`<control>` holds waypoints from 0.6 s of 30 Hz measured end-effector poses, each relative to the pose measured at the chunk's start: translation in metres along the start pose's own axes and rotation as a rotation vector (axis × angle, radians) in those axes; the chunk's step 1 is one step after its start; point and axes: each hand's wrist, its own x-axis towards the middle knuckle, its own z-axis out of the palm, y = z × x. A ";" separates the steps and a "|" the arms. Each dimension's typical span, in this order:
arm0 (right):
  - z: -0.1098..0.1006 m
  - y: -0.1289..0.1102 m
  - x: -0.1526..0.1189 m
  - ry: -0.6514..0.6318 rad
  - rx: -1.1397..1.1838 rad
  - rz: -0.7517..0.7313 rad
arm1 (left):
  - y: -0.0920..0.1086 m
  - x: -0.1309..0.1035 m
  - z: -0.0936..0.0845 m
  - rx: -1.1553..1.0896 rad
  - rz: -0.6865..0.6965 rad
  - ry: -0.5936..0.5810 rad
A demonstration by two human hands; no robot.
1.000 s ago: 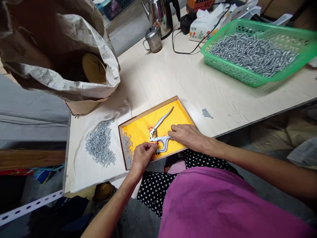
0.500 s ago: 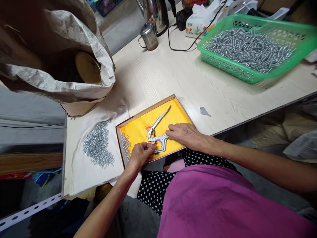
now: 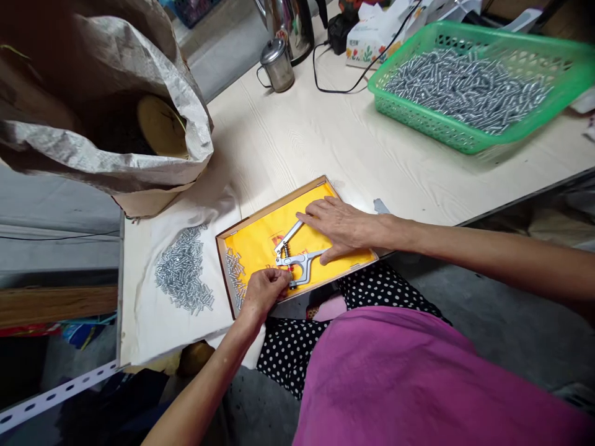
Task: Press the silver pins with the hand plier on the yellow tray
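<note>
A pair of snap-fastener pliers with a spring lies in a shallow yellow-lined box, its handles apart. My right hand spans the handles: the fingers are over the upper one, the thumb is against the lower one. At the jaw end, my left hand is closed in a pinch beside a small red part of the pliers. Whatever its fingertips hold is too small to make out. Small metal pins lie loose along the box's left side, close to my left hand.
A heap of metal pins lies on white cloth at left. An open woven sack stands behind it. A green basket of metal springs or screws sits at back right. A metal cup, kettle and black cord are at the back.
My right hand has moved up and left from the lower handle's end, opening across both handles. My left hand stays at the jaw. The pliers have barely moved.
</note>
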 end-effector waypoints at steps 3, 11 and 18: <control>-0.004 -0.006 0.003 -0.054 -0.003 0.060 | -0.002 -0.001 -0.001 0.052 -0.005 -0.005; -0.001 -0.021 -0.006 0.027 0.025 0.050 | 0.006 -0.014 0.015 0.684 0.657 0.378; -0.005 -0.026 -0.005 -0.019 -0.014 0.077 | 0.036 0.014 0.029 1.050 0.854 0.168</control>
